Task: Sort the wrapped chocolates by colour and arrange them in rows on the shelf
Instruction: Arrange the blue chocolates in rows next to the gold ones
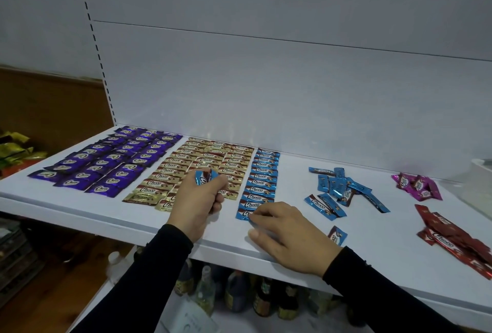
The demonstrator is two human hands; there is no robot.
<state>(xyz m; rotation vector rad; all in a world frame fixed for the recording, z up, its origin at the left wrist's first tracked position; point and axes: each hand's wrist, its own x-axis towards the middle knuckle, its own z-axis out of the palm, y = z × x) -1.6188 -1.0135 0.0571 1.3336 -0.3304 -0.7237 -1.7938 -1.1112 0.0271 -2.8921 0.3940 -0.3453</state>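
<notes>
On the white shelf point(133, 221) lie rows of purple chocolates point(111, 162), gold ones point(202, 165) and a single blue row point(262, 178). My left hand point(197, 199) hovers over the gold rows and grips a small bunch of blue chocolates point(206, 176). At the near end of the blue row my right hand point(287, 234) pinches the front blue chocolate point(246, 214) with its fingertips. A loose heap of blue chocolates point(338, 191) sits further right, with one stray blue piece point(337, 235) near the front edge.
A pink heap point(418, 186) and a red heap point(458, 237) lie at the far right. The shelf's white back panel point(266, 87) rises behind. Bottles point(239, 292) stand on the shelf below, and yellow packets point(16, 149) sit off to the left.
</notes>
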